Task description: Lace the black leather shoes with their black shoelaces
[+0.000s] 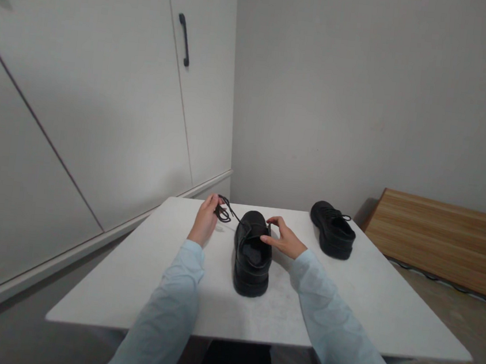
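Observation:
A black lace-up shoe (251,275) stands on the white table in front of me, its toe pointing away and its opening facing me. To the left of it, my left hand (206,220) is closed on a dark shoelace (223,213), which hangs in loops and runs across to the shoe's eyelets. At the shoe's right side, my right hand (284,240) has its thumb over the opening by the tongue and its fingers at the right eyelet flap. The thumb and fingers are curled around that flap edge.
A second black shoe (336,238), with its lace in place, stands at the table's back right. The white table (136,292) ends near a grey wall. White cabinet doors (103,103) rise on the left, and a wood-grain panel (440,243) leans on the right.

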Action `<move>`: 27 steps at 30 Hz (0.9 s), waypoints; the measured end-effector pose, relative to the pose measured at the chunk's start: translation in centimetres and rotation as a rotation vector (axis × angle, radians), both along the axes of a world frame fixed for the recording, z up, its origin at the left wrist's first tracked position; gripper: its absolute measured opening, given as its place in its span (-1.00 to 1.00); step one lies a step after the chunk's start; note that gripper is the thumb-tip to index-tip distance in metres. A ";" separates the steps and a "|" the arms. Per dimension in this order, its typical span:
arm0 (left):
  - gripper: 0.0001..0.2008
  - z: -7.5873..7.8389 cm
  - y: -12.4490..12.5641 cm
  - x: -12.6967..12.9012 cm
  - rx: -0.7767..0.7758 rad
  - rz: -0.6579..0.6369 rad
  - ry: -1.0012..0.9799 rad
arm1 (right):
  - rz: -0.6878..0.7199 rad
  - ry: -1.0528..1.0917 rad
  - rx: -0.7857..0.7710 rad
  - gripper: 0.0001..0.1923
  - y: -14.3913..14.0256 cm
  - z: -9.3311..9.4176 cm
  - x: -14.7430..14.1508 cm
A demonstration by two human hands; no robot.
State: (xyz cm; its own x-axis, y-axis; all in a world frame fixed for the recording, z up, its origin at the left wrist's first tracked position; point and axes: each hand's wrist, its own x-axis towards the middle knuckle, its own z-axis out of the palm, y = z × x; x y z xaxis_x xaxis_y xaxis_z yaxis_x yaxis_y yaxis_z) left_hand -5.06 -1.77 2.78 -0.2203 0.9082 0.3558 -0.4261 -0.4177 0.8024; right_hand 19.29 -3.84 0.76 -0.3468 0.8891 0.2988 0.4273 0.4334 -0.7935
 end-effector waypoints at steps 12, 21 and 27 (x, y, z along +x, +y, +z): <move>-0.68 1.0 -1.1 0.4 0.010 -0.150 -0.262 | 0.006 -0.021 -0.017 -0.43 0.0 0.1 0.0; -0.73 1.5 -1.4 -0.4 -0.044 -0.175 -0.434 | 0.023 0.010 -0.008 -0.43 0.4 -0.4 0.1; -0.73 1.9 -2.0 -0.2 0.007 -0.250 -0.305 | 0.030 0.050 -0.008 -0.43 0.6 -0.8 0.2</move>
